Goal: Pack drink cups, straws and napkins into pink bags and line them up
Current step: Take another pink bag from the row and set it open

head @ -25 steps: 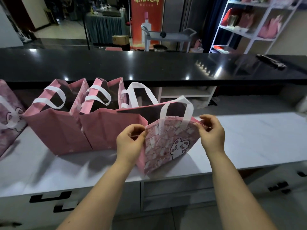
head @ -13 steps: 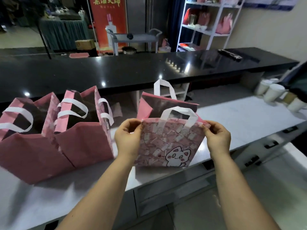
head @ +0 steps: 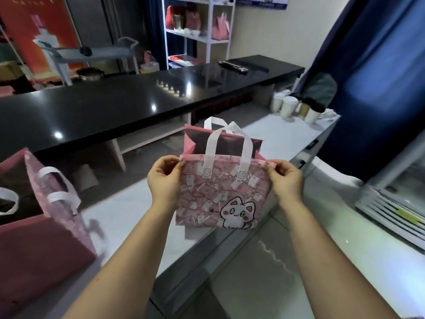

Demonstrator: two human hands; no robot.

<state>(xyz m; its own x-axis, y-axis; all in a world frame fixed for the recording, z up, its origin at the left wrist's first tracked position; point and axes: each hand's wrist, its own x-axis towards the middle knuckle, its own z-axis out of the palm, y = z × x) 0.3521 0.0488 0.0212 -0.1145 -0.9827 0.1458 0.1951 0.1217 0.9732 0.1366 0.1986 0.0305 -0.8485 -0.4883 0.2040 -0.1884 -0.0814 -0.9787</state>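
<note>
Pink fabric bag with white loop handles and a white cat print hangs upright, mouth open, over the front edge of the white counter, our left hand and right hand each pinching a top corner. Within the last second we swung it right, away from the other pink bags toward the white lidded paper cups, so we judge cups go in next. No writing legible: bag print and red banner too blurred

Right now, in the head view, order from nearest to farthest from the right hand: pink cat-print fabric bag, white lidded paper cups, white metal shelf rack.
1. Pink cat-print fabric bag: pinched by the right hand.
2. White lidded paper cups: ahead, far right.
3. White metal shelf rack: behind the black counter.
</note>
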